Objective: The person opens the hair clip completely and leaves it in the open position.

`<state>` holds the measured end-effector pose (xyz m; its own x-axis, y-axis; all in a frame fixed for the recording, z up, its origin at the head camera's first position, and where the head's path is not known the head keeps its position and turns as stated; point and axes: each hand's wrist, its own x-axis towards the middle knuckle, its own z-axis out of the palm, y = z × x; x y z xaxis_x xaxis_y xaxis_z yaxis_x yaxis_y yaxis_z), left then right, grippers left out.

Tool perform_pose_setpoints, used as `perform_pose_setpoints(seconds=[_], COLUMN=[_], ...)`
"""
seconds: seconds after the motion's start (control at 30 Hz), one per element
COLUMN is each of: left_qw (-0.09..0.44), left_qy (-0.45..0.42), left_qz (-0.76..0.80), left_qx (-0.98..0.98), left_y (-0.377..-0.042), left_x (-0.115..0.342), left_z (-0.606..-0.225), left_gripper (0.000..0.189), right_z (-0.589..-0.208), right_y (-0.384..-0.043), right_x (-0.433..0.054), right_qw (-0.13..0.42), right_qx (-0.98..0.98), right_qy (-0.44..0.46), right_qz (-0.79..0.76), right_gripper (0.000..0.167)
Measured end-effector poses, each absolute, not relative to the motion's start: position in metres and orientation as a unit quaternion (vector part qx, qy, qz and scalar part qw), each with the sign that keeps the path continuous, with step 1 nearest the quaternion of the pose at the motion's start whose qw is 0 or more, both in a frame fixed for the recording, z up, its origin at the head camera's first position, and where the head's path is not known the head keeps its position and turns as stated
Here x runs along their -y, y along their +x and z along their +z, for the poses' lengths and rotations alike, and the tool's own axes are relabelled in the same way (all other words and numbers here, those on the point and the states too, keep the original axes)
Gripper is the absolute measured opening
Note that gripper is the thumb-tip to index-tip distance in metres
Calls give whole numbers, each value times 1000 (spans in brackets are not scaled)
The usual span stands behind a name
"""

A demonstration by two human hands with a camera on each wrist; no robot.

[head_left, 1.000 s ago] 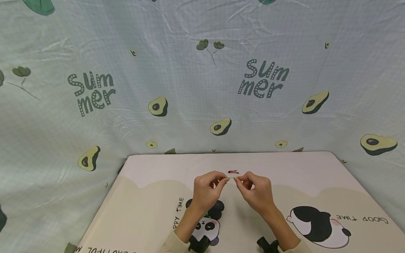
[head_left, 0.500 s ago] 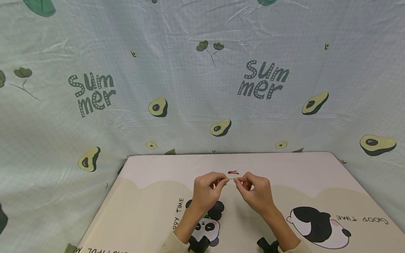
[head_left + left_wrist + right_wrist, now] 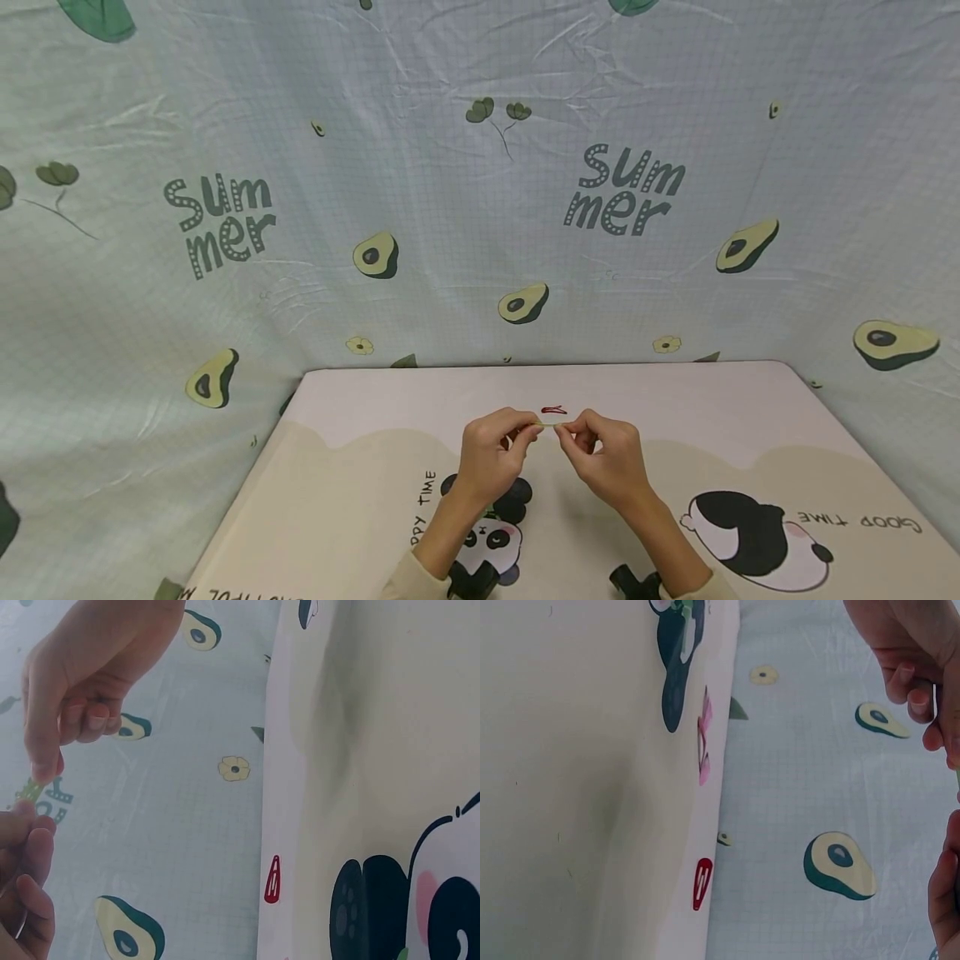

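Moved since the earlier frame: very little; both hands stay where they were, and the whole head view has slid slightly downward.

Hands, two. Left hand (image 3: 491,454): thumb and forefinger pinched together, other fingers curled in. Right hand (image 3: 611,458): same pinch, facing it, fingertips just apart.

Green strip (image 3: 30,789), one, thin: held between my two pinches, an end in each. Most of it is hidden by fingertips; only a sliver reaches the right wrist view, so I cannot tell its full shape.

Red hair clip (image 3: 273,879), one: lying on the table just beyond the gap between my hands, near the far edge.

Pink shape (image 3: 703,750), one: near the clip, on my left hand's side; too slanted to tell whether object or print.

Table (image 3: 330,500), one: beneath both hands, near edge cut off. Panda print (image 3: 495,537), one: under my left forearm, partly covered. Dog print (image 3: 750,537), one: right of my right forearm, whole.

Black pieces, two: one (image 3: 474,581) by my left wrist, another (image 3: 636,582) by my right, both cut off below. Sleeves, two, likewise cut.

Cloth (image 3: 450,192), one: beyond my hands, carrying two "summer" letterings, five large avocado prints and two yellow flowers.
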<state>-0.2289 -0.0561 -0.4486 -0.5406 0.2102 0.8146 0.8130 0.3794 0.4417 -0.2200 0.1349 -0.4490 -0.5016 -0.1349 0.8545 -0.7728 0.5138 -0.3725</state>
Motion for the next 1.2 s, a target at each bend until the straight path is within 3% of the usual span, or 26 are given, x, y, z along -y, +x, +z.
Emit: perform_pose_setpoints(seconds=[1.2], left_qw=[375], left_qy=[-336], left_qz=[-483], left_qx=[716], left_y=[-227], left_x=[45], left_z=[-455], left_gripper=[13], right_z=[-447], right_y=[-221], right_x=[-137], right_qw=[403], right_qx=[755], right_qy=[323], right_qz=[404], right_gripper=[30])
